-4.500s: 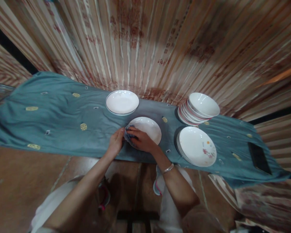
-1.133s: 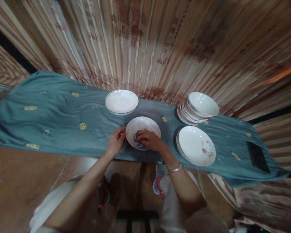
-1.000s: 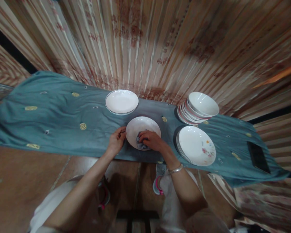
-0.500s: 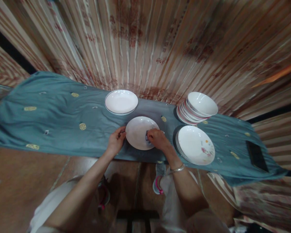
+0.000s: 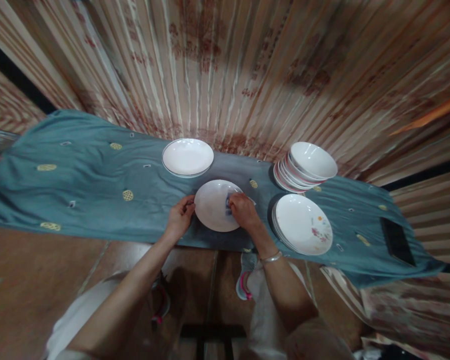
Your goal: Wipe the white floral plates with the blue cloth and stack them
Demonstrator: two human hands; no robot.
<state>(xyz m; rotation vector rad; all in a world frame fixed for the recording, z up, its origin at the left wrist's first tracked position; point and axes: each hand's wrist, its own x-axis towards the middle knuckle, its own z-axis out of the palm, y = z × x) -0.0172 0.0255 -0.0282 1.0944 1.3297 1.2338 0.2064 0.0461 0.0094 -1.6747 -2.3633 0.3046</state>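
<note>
A white plate (image 5: 212,207) lies on the teal cloth (image 5: 90,185) in front of me. My left hand (image 5: 180,218) grips its left rim with curled fingers. My right hand (image 5: 243,211) presses a small bluish rag (image 5: 228,203) against the plate's right side, and the rag is mostly hidden under the fingers. A silver bracelet sits on my right wrist.
A second white plate (image 5: 188,157) lies behind the first. To the right stand a stack of flower-patterned plates (image 5: 303,225) and a tilted stack of bowls (image 5: 306,166). A dark phone (image 5: 396,241) lies at the cloth's far right. A striped wall rises behind.
My right hand has carried the rag from the plate's lower left, across its middle, to its upper right side. My left hand has stayed on the left rim.
</note>
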